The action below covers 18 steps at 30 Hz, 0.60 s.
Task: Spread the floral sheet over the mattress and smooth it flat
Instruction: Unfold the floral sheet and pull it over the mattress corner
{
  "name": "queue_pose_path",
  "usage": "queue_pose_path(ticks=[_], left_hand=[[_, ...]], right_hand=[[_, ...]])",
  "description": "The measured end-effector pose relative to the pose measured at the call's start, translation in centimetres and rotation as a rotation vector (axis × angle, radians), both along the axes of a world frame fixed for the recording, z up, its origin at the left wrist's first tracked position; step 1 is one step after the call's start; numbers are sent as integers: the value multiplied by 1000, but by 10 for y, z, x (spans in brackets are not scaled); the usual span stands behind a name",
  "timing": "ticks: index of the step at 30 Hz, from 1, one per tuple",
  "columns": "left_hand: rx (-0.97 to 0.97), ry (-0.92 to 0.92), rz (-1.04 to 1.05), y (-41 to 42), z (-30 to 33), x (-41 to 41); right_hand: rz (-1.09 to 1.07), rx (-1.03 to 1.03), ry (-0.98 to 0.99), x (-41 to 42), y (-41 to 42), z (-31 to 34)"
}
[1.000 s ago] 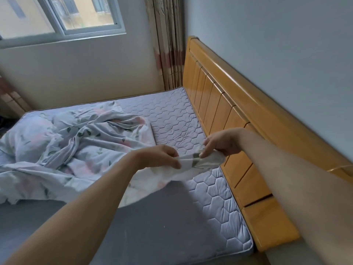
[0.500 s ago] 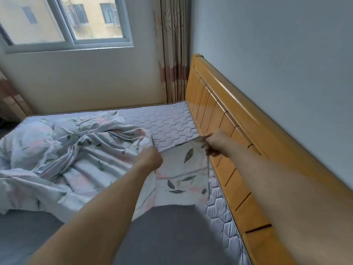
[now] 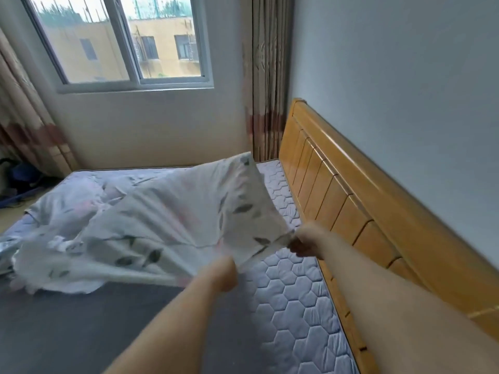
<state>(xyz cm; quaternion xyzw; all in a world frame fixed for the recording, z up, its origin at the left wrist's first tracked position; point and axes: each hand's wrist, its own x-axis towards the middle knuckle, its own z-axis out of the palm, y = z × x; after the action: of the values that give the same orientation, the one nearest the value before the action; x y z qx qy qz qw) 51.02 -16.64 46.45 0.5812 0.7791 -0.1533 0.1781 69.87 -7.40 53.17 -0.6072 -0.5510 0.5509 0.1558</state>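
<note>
The floral sheet (image 3: pixel 167 225), white with grey leaves and pink blooms, billows up over the quilted mattress (image 3: pixel 291 295). Its corner rises toward the headboard end while the rest lies crumpled at the left. My left hand (image 3: pixel 222 273) grips the sheet's near edge low over the mattress. Close to the headboard, my right hand (image 3: pixel 305 242) pinches the same edge, further right. A dark grey part of the mattress surface lies bare in front of me.
A wooden headboard (image 3: pixel 351 206) runs along the right wall. Behind the bed are a window (image 3: pixel 129 41) and a curtain (image 3: pixel 267 90) in the corner. Dark items (image 3: pixel 19 179) lie on the floor at far left.
Both hands flicked the sheet edge upward, so the cloth now balloons high over the far mattress. My view has lifted toward the window. My hands stay closed on the edge.
</note>
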Motion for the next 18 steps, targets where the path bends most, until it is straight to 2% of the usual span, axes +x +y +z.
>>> queue_pose_path(ticks=[1, 3, 5, 8, 10, 11, 14, 18], left_hand=[[-65, 7, -40, -11, -17, 6], [-15, -24, -89, -12, -14, 15], [217, -69, -23, 2, 17, 12], [600, -118, 123, 19, 74, 7], [755, -138, 146, 20, 92, 14], [778, -158, 136, 18, 94, 20], [599, -180, 4, 8, 56, 47], [202, -149, -167, -17, -29, 86]], right_hand=[[26, -81, -61, 9, -11, -16], [-13, -126, -49, 26, -22, -25], [-128, -59, 86, 32, -15, -9], [-257, 58, 422, 36, 0, 32], [-283, 81, 607, 43, 4, 46], [-300, 92, 611, 47, 4, 47], [-404, 110, 450, 66, -2, 11], [-503, -76, 274, 98, -22, -87]])
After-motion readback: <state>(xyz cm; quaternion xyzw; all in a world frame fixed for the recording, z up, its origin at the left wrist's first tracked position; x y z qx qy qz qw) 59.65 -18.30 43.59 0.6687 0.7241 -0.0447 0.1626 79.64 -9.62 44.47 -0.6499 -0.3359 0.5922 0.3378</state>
